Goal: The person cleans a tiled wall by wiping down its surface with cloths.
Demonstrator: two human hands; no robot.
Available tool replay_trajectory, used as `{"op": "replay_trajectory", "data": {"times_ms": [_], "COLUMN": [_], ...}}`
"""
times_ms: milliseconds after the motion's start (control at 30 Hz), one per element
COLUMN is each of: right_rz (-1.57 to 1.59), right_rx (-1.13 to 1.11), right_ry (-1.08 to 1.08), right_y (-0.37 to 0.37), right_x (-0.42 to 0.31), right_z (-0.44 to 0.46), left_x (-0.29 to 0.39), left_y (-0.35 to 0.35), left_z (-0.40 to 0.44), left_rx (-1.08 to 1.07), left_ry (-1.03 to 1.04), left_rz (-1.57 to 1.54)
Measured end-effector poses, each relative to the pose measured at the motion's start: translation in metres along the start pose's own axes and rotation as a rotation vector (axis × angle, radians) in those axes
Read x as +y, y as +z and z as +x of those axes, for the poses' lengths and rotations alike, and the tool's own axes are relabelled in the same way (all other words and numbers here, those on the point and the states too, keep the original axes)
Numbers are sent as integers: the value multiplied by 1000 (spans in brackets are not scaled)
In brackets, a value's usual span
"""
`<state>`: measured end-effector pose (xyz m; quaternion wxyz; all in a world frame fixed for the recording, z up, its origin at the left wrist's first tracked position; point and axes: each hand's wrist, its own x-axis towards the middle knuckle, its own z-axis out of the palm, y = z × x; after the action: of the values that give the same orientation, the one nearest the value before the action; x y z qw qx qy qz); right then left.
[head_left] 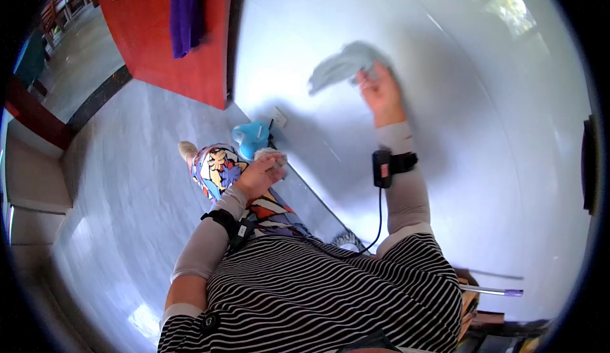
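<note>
A grey cloth (pixel 348 64) hangs from my right hand (pixel 381 92), held against or just off the white wall; the hand is slightly blurred and its fingers are bent on the cloth. Lower and to the left, my left hand (pixel 260 176) has its fingers curled round a second, bunched greyish cloth (pixel 272 153), above my patterned trouser leg. Just beyond that hand is a light-blue plastic container (pixel 251 137) near the foot of the wall.
The white wall (pixel 318 130) carries a socket (pixel 279 117). A red door (pixel 159 29) with a purple cloth (pixel 184 16) stands at the upper left. Grey floor (pixel 127 181) lies left. A purple-tipped rod (pixel 495 291) is at the lower right.
</note>
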<state>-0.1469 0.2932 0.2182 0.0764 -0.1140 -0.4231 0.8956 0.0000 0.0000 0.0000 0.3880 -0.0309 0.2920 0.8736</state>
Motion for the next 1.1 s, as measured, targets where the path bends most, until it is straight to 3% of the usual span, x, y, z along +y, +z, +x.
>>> {"op": "replay_trajectory", "data": {"times_ms": [33, 67, 100, 167, 233, 300, 400, 467, 500, 567, 700, 767, 900, 967, 1033, 1100], "right_rz": [146, 178, 123, 126, 142, 116, -599, -477, -11, 65, 204, -1648, -1840, -1548, -1327, -1376], "right_rx": [65, -10, -73, -68, -340, -298, 137, 88, 7, 275, 445, 157, 60, -73, -189, -70], "right_ry": [-38, -180, -317, -575, -683, -770, -1077, -915, -714, -532, -137, -242, -134, -268, -321, -363], "right_y": [14, 30, 27, 22, -5, -41, -77, -138, -149, -159, -255, -322, -259, -278, -185, -117], "right_x": [-21, -48, -104, -154, -191, -205, -162, -131, -115, -63, 47, 90, 93, 107, 76, 46], "right_z": [-7, -27, -61, -87, -122, -155, -203, -207, -206, -204, -170, -158, -142, -101, -107, -105], "left_x": [9, 17, -22, -11, -4, -3, -5, -6, -6, -7, -8, -6, -7, -5, -5, -5], "left_y": [-6, -12, 12, 9, 12, 17, 13, 12, 12, 11, 10, 10, 10, 13, 15, 14], "left_z": [-6, -11, 1, -2, -2, 1, 2, 2, 2, 4, 0, -2, -2, -4, -4, -3], "left_rx": [11, 20, -10, 5, 22, 36, 40, 32, 26, 8, -40, -31, -29, -27, 7, -8], "left_ry": [12, 25, 11, 45, 52, 56, 48, 35, 26, 14, -16, -25, -14, -6, -10, -7], "left_rz": [7, 13, -48, -36, -31, -38, -35, -34, -33, -39, -57, -47, -44, -21, -16, -15]}}
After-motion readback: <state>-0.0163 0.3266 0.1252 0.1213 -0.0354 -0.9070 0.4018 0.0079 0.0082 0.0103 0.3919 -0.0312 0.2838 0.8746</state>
